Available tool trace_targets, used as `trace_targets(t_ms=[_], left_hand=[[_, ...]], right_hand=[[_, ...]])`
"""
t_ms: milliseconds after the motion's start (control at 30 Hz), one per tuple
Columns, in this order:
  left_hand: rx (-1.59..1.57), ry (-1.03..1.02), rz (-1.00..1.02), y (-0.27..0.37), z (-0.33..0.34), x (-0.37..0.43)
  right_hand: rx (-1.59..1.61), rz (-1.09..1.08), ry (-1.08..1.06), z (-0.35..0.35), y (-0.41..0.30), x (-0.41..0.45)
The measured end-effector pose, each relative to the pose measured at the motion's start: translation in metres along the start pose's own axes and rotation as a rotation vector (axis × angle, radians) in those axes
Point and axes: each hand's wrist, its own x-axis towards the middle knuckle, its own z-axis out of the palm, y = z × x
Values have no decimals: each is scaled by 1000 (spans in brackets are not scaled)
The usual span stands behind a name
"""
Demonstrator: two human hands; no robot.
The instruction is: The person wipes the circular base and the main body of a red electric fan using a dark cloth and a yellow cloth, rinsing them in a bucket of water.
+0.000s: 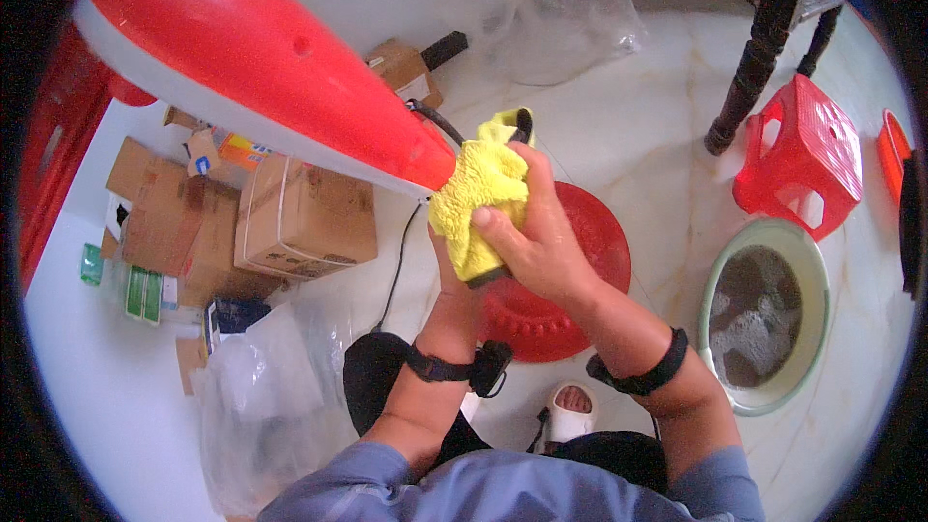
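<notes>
A yellow towelling cloth (482, 196) is wrapped around the narrow lower end of a tapered red-and-white plastic column (304, 80), which looks like part of an appliance. My right hand (540, 232) grips the cloth from the right, thumb laid across its front. My left hand (449, 268) reaches up underneath, at the cloth's lower left; its fingers are hidden, so its hold cannot be made out. Black parts show at the cloth's top and bottom edges. Below my hands, a round red plastic base (580, 232) rests on the floor.
Cardboard boxes (308, 221) and clear plastic wrap (268, 406) lie to the left. At right stand a basin (757, 326) of murky, sudsy water, a red plastic stool (805, 152) and a dark wooden furniture leg (754, 65). A black cord (399, 268) trails on the floor.
</notes>
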Motion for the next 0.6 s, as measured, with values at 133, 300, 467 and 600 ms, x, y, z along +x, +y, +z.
trace_targets(t_ms=[133,300,467,600], left_hand=[[499,99,255,11,37,-11],[316,144,166,-4,57,1],[482,128,104,-20,56,28],[527,-13,2,-18,51,38]], right_hand=[[156,25,-26,2,5,14],[160,137,19,-18,7,42],[235,97,162,-37,16,66],[195,44,278,-51,-28,56]])
